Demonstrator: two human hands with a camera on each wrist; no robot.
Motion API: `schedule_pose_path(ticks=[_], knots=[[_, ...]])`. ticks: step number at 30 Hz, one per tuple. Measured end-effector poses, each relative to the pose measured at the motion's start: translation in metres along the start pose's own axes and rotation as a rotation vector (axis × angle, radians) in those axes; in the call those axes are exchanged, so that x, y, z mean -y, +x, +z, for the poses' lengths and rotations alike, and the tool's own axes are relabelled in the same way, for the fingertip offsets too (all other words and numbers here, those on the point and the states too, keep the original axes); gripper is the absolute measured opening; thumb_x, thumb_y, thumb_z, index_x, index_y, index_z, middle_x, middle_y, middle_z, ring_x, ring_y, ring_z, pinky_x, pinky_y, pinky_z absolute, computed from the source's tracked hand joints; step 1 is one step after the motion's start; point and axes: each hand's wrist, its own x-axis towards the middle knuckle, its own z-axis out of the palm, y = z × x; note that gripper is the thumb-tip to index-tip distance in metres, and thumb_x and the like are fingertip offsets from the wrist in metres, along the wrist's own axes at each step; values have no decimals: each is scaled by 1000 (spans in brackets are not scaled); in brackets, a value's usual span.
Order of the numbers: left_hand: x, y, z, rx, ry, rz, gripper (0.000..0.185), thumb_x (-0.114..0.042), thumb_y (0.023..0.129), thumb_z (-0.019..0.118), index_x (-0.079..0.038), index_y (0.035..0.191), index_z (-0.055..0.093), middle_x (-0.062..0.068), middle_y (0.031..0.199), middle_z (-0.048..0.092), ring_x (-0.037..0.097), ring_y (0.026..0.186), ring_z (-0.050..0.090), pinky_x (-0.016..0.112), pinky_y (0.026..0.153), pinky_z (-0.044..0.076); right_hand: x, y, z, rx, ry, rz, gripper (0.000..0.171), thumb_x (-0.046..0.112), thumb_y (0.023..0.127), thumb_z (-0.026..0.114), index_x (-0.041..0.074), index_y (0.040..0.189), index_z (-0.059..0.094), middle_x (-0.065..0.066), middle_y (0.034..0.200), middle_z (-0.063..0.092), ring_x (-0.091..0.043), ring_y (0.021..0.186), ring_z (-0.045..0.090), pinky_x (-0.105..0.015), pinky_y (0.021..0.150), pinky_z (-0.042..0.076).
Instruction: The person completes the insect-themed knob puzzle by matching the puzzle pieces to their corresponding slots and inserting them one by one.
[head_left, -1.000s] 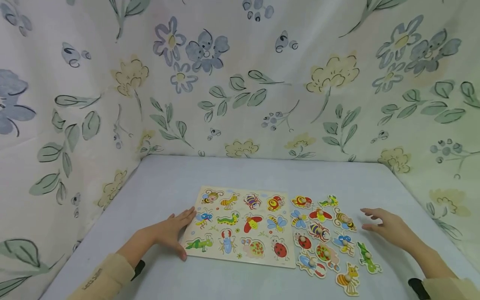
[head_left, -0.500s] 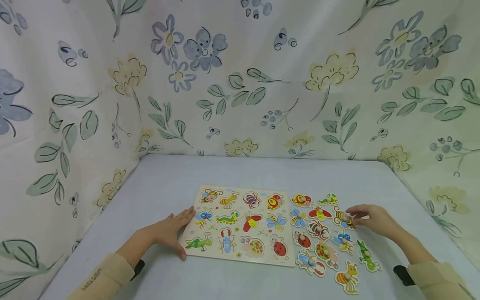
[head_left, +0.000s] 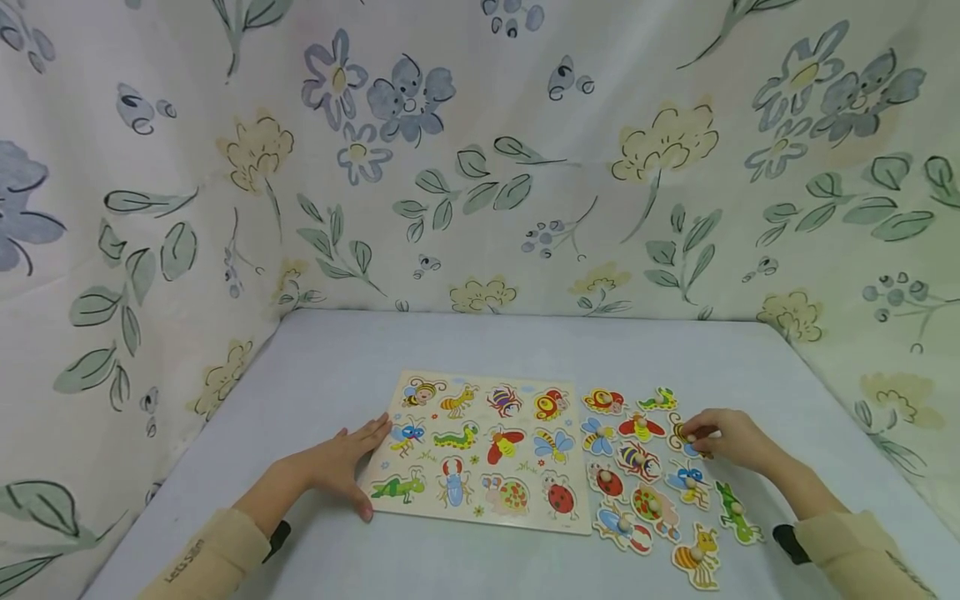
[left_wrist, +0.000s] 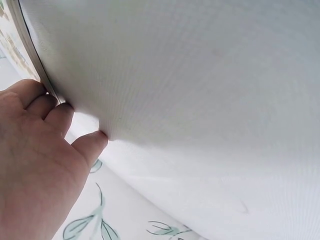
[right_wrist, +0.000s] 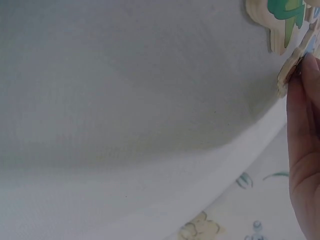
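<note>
My left hand (head_left: pixel 341 462) rests with fingers extended along the left edge of a wooden insect puzzle board (head_left: pixel 525 522). In the left wrist view, that hand's fingertips (left_wrist: pixel 60 112) are against the board's side and the thumb is on the table. My right hand (head_left: pixel 731 437) pinches the bee puzzle piece (head_left: pixel 676 433) among the loose pieces right of the board. Thumb and index finger cover much of the bee. The right wrist view shows this piece's edge (right_wrist: pixel 286 77) at the fingertips, close to the table.
Several loose knobbed pieces lie around the right hand, including a mosquito piece (head_left: pixel 688 483), a spider piece (head_left: pixel 637 460), a grasshopper piece (head_left: pixel 737 512) and an ant piece (head_left: pixel 696 558). A white-covered table (head_left: pixel 450 342) bears everything. Behind it hangs a floral curtain (head_left: pixel 480 242).
My right hand has moved left from beside the pieces onto the bee piece, its fingers closing in a pinch. The left hand stays at the board's edge.
</note>
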Motion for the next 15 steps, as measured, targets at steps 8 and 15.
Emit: schedule_pose_path(ticks=[8,15], knots=[[1,0,0,-2,-1,6,129,-44,56,92,6,151,20,24,159,12,42,144,15,68,111,14,2,2,0,21,20,37,12,-7,84,66,-3,96,69,-9,91,66,-20,78,56,-23,56,50],[5,3,2,-2,5,2,130,-47,56,91,6,151,20,23,159,12,42,145,14,68,111,13,4,2,-3,16,-26,24,8,-4,88,64,-2,95,67,-7,84,63,-17,76,54,-25,58,50]])
